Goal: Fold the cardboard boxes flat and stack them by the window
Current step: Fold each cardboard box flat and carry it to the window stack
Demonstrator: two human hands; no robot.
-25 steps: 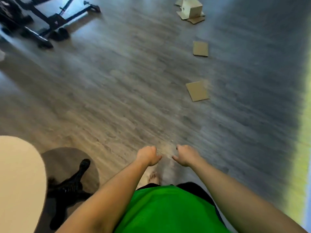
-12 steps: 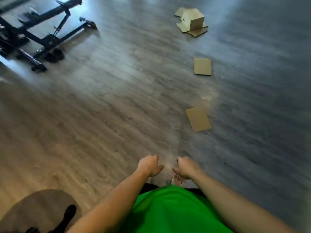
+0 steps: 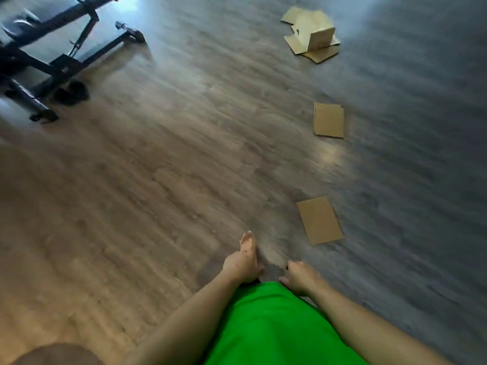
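Head view: I look down over a green shirt (image 3: pixel 274 327) at a wood-plank floor (image 3: pixel 158 196); much of it is motion-blurred.
Left hand (image 3: pixel 241 267): fingers curled loosely inward, nothing in them, hanging above the floor in front of the shirt.
Right hand (image 3: pixel 300 276): likewise loosely curled and holding nothing, close beside the left but not touching it.
Foot (image 3: pixel 247 243): bare, on the floor just past the left hand.
Near flat cardboard (image 3: pixel 319 220): lies on the floor ahead and to the right of my hands, long axis running away from me, leaning slightly left.
Middle flat cardboard (image 3: pixel 329 120): farther along the same line, flat, long axis also pointing away.
Standing box (image 3: pixel 315 31): farthest, still unfolded, sitting on loose cardboard pieces (image 3: pixel 320 54).
Exercise bench (image 3: pixel 52 59): black frame at the far left, well apart from the cardboard.
Since half a second ago: the near cardboard sits lower and closer in my view, the foot has come forward, and both hands remain curled and unloaded.
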